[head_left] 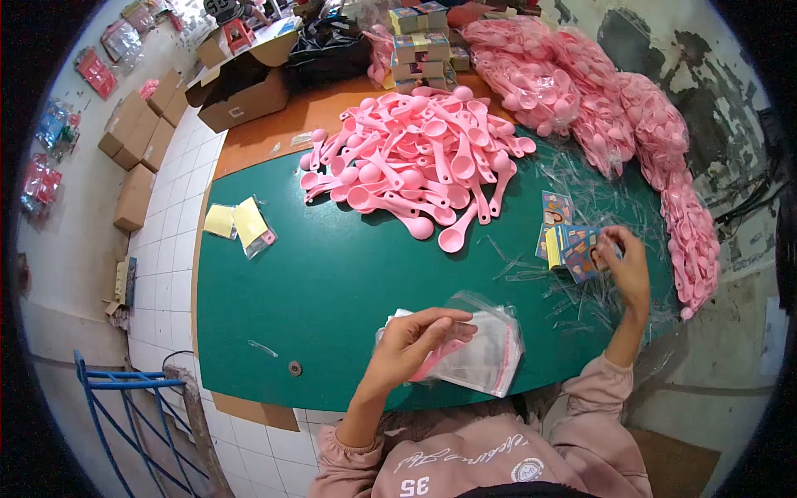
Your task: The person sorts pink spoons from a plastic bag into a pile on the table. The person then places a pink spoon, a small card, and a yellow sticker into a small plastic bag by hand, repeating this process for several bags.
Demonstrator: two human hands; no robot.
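Note:
My left hand (422, 339) is closed at the table's near edge, thumb against fingers, on a clear plastic bag (475, 304). A pink measuring spoon (437, 358) shows partly beneath that hand, seemingly inside the bag. Below lies a stack of clear bags (488, 365) with a pinkish strip along one side. To the right, my right hand (626, 264) pinches the edge of a blue printed card (584, 254). Another printed card (557, 207) lies behind it, and a yellow card edge (554, 248) shows beside it. A large heap of pink spoons (415, 158) covers the table's far middle.
On the green tabletop (274, 307), two packets with yellow cards (249, 222) lie left. Torn plastic strips (573, 178) litter the right side. Bags of pink spoons (614, 108) line the right edge. A cardboard box (246, 98) and card stacks (421, 50) stand at the back.

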